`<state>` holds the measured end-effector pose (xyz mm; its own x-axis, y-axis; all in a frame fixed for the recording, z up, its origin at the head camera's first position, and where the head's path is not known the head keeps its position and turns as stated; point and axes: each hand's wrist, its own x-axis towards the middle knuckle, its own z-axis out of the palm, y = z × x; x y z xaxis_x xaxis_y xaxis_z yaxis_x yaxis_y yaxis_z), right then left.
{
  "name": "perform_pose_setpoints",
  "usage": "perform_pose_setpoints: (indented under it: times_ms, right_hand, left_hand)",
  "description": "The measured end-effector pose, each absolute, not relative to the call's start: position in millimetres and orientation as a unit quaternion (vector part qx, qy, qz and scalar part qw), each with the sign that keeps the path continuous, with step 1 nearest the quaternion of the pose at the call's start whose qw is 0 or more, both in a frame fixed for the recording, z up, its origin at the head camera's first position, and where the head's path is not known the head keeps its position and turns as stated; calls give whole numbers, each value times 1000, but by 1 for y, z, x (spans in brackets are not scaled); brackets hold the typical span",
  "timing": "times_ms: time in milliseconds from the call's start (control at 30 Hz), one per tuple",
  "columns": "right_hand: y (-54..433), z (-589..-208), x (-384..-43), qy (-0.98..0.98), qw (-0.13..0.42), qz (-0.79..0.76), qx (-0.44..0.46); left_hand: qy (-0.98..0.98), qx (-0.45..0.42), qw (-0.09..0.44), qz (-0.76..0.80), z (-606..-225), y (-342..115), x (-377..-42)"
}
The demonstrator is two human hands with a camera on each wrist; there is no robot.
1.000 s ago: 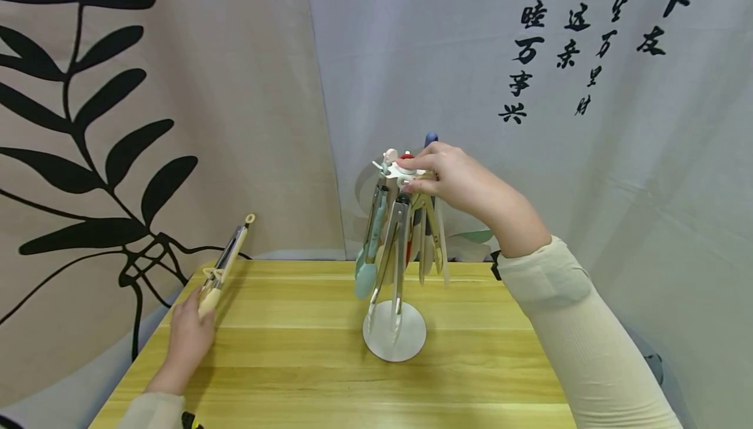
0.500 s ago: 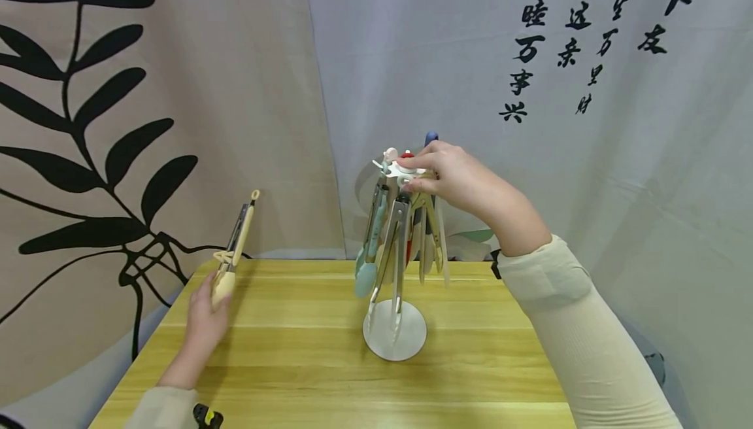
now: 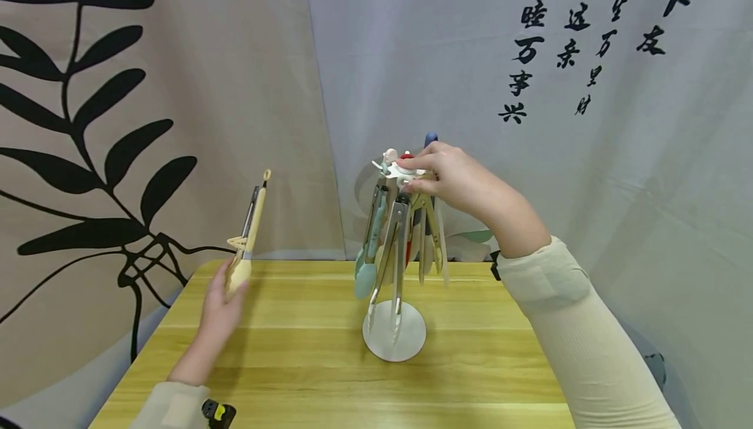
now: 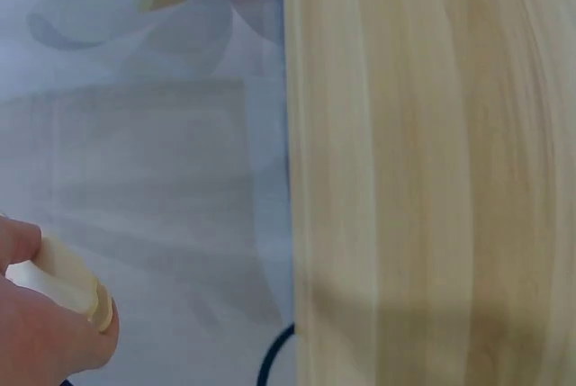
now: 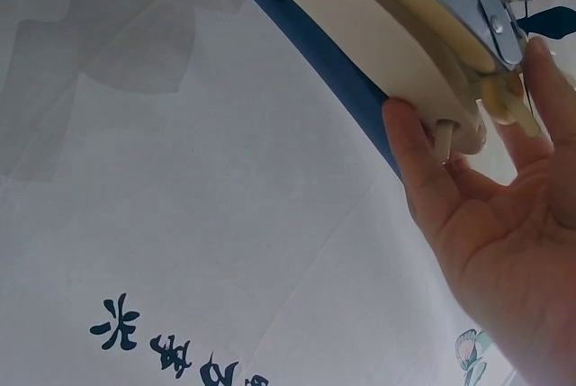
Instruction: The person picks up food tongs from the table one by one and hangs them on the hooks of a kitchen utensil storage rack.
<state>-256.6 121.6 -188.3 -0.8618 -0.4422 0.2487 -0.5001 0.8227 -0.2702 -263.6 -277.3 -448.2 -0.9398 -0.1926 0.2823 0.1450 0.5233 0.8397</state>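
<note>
In the head view, my left hand [image 3: 220, 308] grips the cream tip end of a pair of kitchen tongs [image 3: 256, 223], held upright above the left side of the table, ring end up. In the left wrist view, fingers and thumb curl round the cream tips [image 4: 67, 276]. On the rotating utensil rack [image 3: 406, 171], my right hand [image 3: 459, 177] holds the white hook top between thumb and fingers. Several utensils hang there: light-blue tongs [image 3: 366, 277], metal tongs [image 3: 401, 229], a yellow-handled one [image 3: 434, 236]. Some are partly hidden behind others.
The rack's round white base [image 3: 394, 332] stands on the wooden table [image 3: 306, 377]. A cloth backdrop [image 3: 253, 89] with leaf prints and black characters hangs behind the table's far edge.
My left hand has moved right and farther up the view, carrying the tongs, which now stand more upright. My right hand and the rack look unmoved.
</note>
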Motion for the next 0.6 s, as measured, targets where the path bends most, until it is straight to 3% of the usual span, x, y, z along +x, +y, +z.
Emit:
perform_pose_setpoints:
  times_ms: [600]
  right_hand:
    - [123, -189, -257, -946, 95, 166, 261]
  left_hand:
    - [-824, -64, 197, -527, -422, -241, -257]
